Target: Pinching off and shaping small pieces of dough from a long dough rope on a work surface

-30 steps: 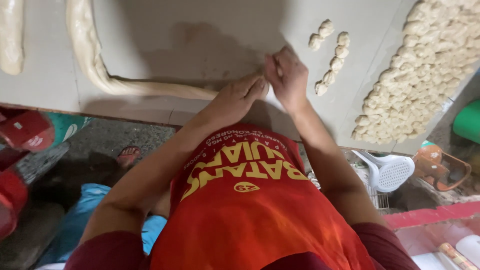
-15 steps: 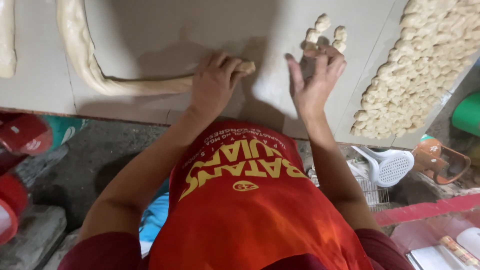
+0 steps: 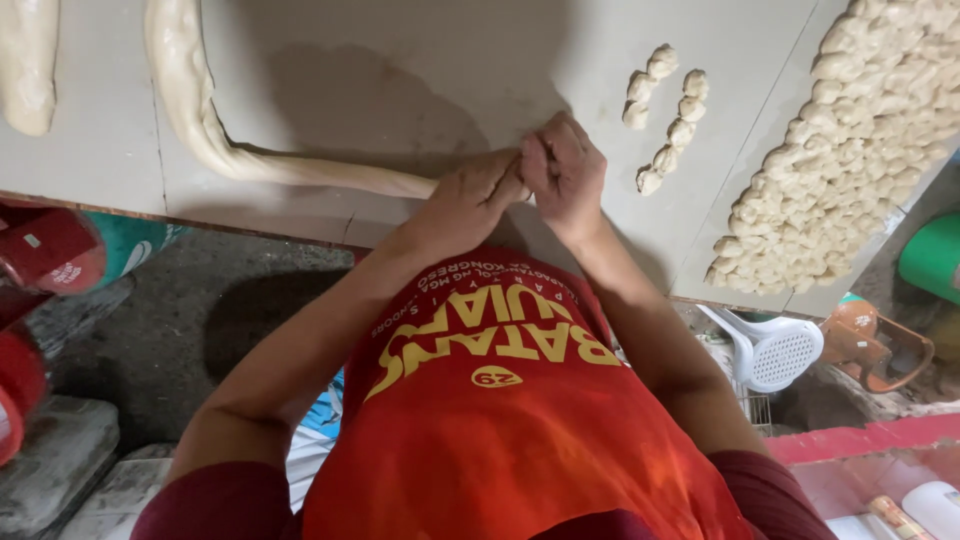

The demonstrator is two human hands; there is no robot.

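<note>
Nearest the camera is the person's red shirt [image 3: 500, 420] with yellow lettering, filling the bottom of the view, and both bare forearms run up from it to the table [image 3: 400, 70]. Below the table edge the ground is dark; a white plastic strainer [image 3: 775, 352] lies off to the right with an orange-brown pot [image 3: 868, 345] just beside it, and red containers [image 3: 45, 250] sit at the far left.

At the table's near edge the two hands meet. The left hand [image 3: 470, 200] lies over the end of the dough rope [image 3: 300, 165], fingers curled down around it. The right hand [image 3: 568, 170] presses in against the left, fingertips bunched together at the rope's tip, so both hands are closed on the dough where it ends. How much dough sits between the fingers is hidden.

From the hands the rope runs left along the table, thin at first, then bends upward and thickens toward the top edge of the view. Another dough piece [image 3: 28, 60] lies apart at the far left.

Right of the hands, a little farther up, small cut pieces [image 3: 665, 115] sit in two short slanted rows, near the right hand but not touching it. Beyond them, on a separate board [image 3: 790, 130], a big heap of like pieces [image 3: 850, 150] is spread. A green tub [image 3: 935, 258] shows at the right edge.
</note>
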